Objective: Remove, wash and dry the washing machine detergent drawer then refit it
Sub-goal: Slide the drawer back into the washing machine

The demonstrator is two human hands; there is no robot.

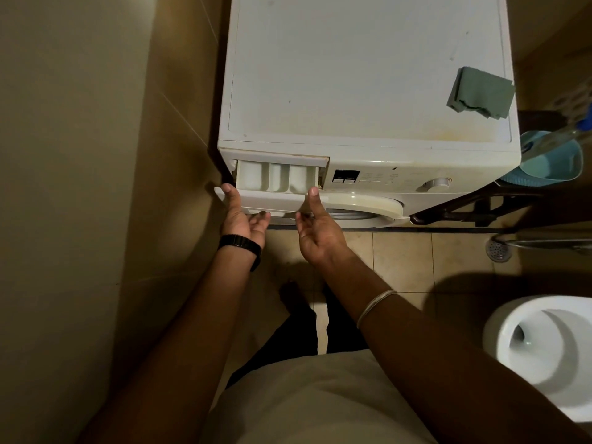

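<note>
A: Hands first. What are yours doing?

B: Your left hand (245,216) and right hand (315,224) both grip the white plastic three-compartment detergent drawer (277,184), thumbs on its front panel, fingers curled beneath.

A: And the drawer?

B: Pulled partly out of its slot at the top left of the white front-loading washing machine (368,91). A folded grey-green cloth (480,92) lies on your machine's top, right edge.

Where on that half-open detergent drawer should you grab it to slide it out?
By the wide front panel of the detergent drawer, from the front and below at both ends, as the left hand and right hand do. It sticks straight out of the washing machine, so an even pull probably suits.
</note>
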